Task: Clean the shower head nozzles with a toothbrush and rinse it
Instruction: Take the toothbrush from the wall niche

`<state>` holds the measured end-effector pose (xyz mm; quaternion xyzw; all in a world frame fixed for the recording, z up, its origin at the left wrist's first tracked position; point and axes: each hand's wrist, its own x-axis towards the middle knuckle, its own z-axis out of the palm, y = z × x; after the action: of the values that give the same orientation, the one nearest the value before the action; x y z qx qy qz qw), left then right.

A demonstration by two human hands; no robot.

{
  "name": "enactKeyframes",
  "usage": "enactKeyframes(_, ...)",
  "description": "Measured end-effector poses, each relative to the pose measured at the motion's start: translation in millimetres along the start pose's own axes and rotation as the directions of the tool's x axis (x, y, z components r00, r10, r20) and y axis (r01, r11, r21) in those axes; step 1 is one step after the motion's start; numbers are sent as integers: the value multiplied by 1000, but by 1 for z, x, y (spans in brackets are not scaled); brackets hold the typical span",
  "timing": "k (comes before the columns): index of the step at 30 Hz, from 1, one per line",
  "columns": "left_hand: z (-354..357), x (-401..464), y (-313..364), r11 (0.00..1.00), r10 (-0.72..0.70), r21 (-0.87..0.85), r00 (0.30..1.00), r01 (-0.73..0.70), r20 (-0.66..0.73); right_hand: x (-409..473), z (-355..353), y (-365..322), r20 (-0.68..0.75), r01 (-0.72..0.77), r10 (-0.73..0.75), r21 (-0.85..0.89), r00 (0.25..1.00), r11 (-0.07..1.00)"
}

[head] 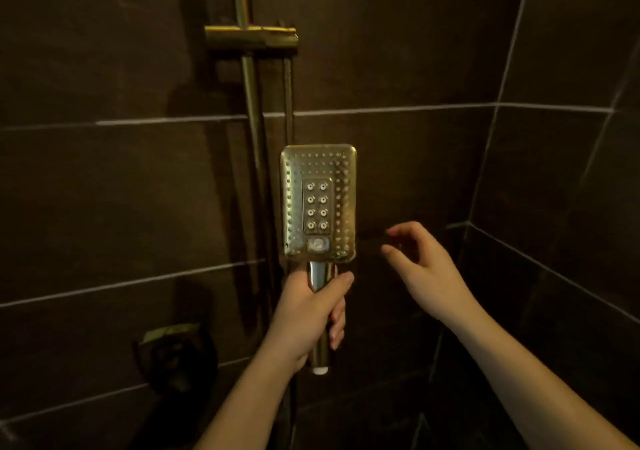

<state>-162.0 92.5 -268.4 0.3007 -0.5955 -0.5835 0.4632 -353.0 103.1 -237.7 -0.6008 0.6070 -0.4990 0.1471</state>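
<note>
Left hand (308,314) grips the shower head (318,203) by its handle, nozzle face toward the camera, right of the rail (251,110). Right hand (420,264), right of it, is loosely curled, empty; no toothbrush visible. Best keep the face steady.

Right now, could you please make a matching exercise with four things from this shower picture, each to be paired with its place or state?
Things:
1. left hand
2. right hand
3. shower head
4. slider bracket

Places or states:
A. mounted on the vertical rail, high on the wall
B. wrapped around the handle
C. upright, nozzle face toward the camera
D. free, fingers curled, holding nothing

Right pairs: 1-B, 2-D, 3-C, 4-A
</note>
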Motion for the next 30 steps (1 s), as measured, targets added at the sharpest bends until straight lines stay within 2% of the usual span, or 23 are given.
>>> enactKeyframes(6,45,-40,-69,965,-243,-92,969,246,50,-85,-22,58,-35,-148,144,-191,989,970)
enactKeyframes(10,73,-71,-98,913,-374,-118,916,391,144,-160,-41,95,-95,-313,299,-350,950,883)
enactKeyframes(12,87,-86,-112,883,-432,-94,873,461,225,-202,-58,111,-188,-427,383,-391,904,815)
enactKeyframes(16,129,-118,-135,830,-495,-17,751,557,436,-280,-112,115,-410,-666,531,-356,742,656)
enactKeyframes(20,184,-151,-143,784,-527,93,579,614,622,-348,-171,105,-597,-758,496,-337,630,558)
enactKeyframes(24,234,-172,-140,767,-534,199,436,610,724,-402,-244,113,-737,-834,396,-440,547,333)
enactKeyframes(27,266,-178,-139,772,-527,239,382,589,759,-424,-301,129,-747,-826,374,-552,550,114)
enactKeyframes(30,295,-183,-139,761,-532,237,374,603,760,-438,-338,148,-735,-817,413,-575,538,40)
